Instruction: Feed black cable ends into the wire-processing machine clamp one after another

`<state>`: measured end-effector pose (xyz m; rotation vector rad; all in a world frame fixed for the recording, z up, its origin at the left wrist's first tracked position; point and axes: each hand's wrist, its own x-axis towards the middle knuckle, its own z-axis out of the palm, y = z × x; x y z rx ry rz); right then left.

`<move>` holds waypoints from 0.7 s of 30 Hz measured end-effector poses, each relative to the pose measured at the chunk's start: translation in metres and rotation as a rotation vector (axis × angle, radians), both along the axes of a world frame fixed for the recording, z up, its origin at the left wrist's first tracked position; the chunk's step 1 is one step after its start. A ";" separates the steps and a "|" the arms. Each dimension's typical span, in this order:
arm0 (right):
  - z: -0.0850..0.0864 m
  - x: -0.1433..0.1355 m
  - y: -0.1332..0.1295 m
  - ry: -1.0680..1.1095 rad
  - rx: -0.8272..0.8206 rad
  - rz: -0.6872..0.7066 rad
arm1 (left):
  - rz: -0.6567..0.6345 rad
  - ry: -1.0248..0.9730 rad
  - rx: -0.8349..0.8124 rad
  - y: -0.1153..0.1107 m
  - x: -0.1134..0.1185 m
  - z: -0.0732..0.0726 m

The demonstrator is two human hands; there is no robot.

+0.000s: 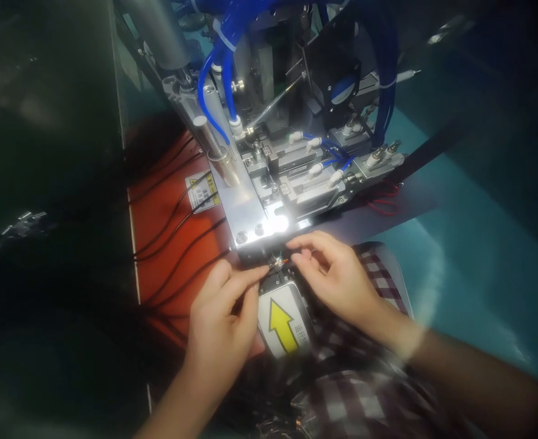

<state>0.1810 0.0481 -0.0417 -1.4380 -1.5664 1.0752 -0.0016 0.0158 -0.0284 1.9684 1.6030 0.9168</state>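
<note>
My left hand (225,308) is closed in a pinch, its index fingertip at a small bright metal fixture (277,263) at the machine's front edge. Whatever lies between those fingertips is too small to make out. From the right, my right hand (337,274) reaches the same spot with curled fingers; the thumb and a finger close at the end of a thin orange piece (284,261), while the index finger is stretched above. Just below the fixture is a white cover (271,341) with a yellow arrow (280,323).
The machine (296,164) stands directly beyond my hands, with metal posts, cylinders and blue air hoses (225,91). Black cables (172,219) cross the orange-red surface (152,213) at left, near a warning label (202,192). Checkered cloth (355,396) shows below.
</note>
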 end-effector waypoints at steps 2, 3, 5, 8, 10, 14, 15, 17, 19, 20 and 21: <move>-0.001 -0.001 -0.002 -0.004 0.062 0.030 | 0.006 0.001 -0.003 -0.001 0.000 0.000; -0.002 -0.002 -0.002 -0.008 0.089 0.040 | 0.006 0.001 -0.001 -0.001 0.000 0.000; -0.003 -0.003 -0.003 -0.021 0.138 0.048 | 0.004 -0.003 0.003 -0.001 0.000 0.000; -0.004 -0.003 -0.003 -0.024 0.194 0.044 | 0.003 -0.014 0.001 -0.001 0.001 0.001; -0.005 -0.003 -0.004 -0.005 0.192 0.041 | 0.006 -0.017 -0.002 0.000 0.002 0.002; -0.008 -0.002 -0.002 0.071 0.076 0.023 | 0.014 -0.023 -0.012 0.000 0.002 0.001; -0.008 -0.003 -0.001 0.085 0.046 0.019 | 0.014 -0.026 -0.018 0.000 0.001 0.001; -0.009 -0.003 0.001 0.089 0.012 0.017 | 0.017 -0.030 -0.029 -0.001 0.001 0.000; -0.009 -0.004 0.002 0.072 0.010 0.030 | 0.018 -0.031 -0.030 -0.001 0.001 0.000; -0.008 -0.005 0.002 0.064 0.015 0.037 | 0.018 -0.029 -0.028 -0.001 0.001 0.000; -0.008 -0.006 0.003 0.057 0.022 0.043 | 0.019 -0.028 -0.025 -0.001 0.001 0.000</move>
